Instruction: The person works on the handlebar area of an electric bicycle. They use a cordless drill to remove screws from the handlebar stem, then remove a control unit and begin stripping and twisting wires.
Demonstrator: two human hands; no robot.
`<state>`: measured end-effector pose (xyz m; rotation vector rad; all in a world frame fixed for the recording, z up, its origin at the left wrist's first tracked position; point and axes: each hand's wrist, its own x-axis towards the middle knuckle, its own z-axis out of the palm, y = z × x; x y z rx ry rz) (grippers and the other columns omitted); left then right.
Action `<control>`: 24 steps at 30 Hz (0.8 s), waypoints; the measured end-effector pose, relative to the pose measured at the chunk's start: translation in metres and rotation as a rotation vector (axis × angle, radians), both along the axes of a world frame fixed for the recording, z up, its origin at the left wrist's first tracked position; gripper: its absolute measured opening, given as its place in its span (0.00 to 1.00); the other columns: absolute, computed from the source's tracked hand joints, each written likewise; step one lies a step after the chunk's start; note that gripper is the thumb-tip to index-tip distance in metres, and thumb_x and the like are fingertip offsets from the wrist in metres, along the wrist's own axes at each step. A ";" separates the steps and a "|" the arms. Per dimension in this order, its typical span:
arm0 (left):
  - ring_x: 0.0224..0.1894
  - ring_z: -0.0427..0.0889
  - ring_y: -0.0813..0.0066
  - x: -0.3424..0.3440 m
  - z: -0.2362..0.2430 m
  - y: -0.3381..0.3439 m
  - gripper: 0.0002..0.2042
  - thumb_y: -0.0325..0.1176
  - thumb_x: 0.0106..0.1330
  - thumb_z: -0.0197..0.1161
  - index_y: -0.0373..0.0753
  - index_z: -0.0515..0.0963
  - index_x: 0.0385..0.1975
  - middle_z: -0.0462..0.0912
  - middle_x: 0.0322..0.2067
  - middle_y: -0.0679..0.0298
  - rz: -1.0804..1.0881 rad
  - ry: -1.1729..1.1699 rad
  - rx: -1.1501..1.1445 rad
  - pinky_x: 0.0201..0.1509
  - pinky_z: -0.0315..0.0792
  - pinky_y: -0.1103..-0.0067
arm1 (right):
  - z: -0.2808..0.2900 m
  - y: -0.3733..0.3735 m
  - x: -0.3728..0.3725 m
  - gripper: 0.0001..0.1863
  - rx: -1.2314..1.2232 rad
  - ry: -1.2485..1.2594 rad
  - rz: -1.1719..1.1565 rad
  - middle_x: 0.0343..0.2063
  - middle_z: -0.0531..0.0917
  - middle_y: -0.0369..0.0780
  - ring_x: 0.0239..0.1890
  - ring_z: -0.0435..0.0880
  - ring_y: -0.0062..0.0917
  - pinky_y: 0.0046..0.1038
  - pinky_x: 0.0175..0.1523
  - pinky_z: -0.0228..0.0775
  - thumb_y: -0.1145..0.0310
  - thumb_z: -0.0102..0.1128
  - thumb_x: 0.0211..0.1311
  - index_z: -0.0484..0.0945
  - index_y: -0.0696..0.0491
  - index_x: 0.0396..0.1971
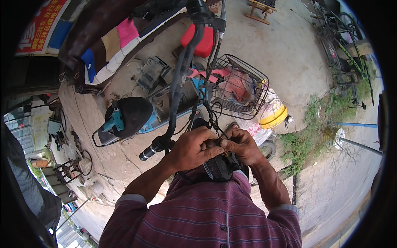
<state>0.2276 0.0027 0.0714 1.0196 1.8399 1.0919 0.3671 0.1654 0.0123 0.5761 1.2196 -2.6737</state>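
Observation:
My left hand [192,149] and my right hand [245,145] meet in front of my shirt, fingertips pinched together on thin wires. The wires belong to a dark bundle [213,118] hanging from the middle of an electric bike's handlebar [178,84]. Just below my fingers sits a round black housing [219,168], close against my shirt; it looks like a headlamp. What exactly lies between the fingertips is mostly hidden. Beyond my right hand is the bike's black wire basket [261,84], with a reddish plastic bag [236,87] inside.
On the bike's black seat [138,111] rests a teal cordless drill [116,120]. A red plastic stool [202,43] stands beyond the handlebar. Right of the basket is a yellow bucket [273,118]. A cloth-covered sofa [107,58] is far left; bike frames [341,49] and weeds [304,136] lie right.

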 end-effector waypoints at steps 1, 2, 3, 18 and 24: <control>0.30 0.78 0.74 -0.002 -0.003 0.001 0.12 0.36 0.64 0.71 0.33 0.78 0.36 0.77 0.27 0.63 -0.026 0.060 0.039 0.33 0.71 0.76 | 0.000 0.000 0.000 0.08 0.011 0.001 0.001 0.25 0.80 0.31 0.28 0.75 0.12 0.19 0.34 0.67 0.68 0.68 0.66 0.80 0.56 0.32; 0.29 0.78 0.73 -0.003 -0.005 0.003 0.11 0.34 0.64 0.71 0.34 0.78 0.35 0.77 0.27 0.62 -0.052 0.119 0.078 0.32 0.70 0.76 | 0.001 0.001 -0.001 0.08 0.007 0.001 0.011 0.25 0.80 0.30 0.28 0.74 0.12 0.19 0.34 0.67 0.68 0.68 0.66 0.80 0.56 0.32; 0.29 0.78 0.73 -0.005 -0.006 0.003 0.09 0.32 0.64 0.70 0.34 0.78 0.33 0.77 0.26 0.62 -0.081 0.104 0.097 0.32 0.70 0.76 | 0.003 0.002 -0.001 0.08 0.002 0.000 0.021 0.25 0.79 0.30 0.28 0.74 0.12 0.19 0.34 0.67 0.68 0.68 0.65 0.80 0.56 0.33; 0.24 0.72 0.78 -0.008 -0.005 -0.014 0.06 0.24 0.62 0.62 0.34 0.73 0.25 0.75 0.23 0.64 0.004 -0.259 0.172 0.28 0.64 0.77 | -0.003 0.001 -0.002 0.12 0.083 0.083 0.083 0.26 0.77 0.31 0.29 0.75 0.14 0.20 0.36 0.69 0.62 0.62 0.71 0.78 0.56 0.34; 0.25 0.69 0.80 -0.013 -0.010 -0.026 0.05 0.23 0.63 0.62 0.35 0.73 0.26 0.74 0.24 0.65 0.093 -0.497 0.222 0.29 0.62 0.80 | -0.003 0.005 -0.010 0.15 0.036 0.092 0.172 0.26 0.77 0.32 0.29 0.73 0.15 0.20 0.38 0.68 0.59 0.57 0.74 0.77 0.57 0.34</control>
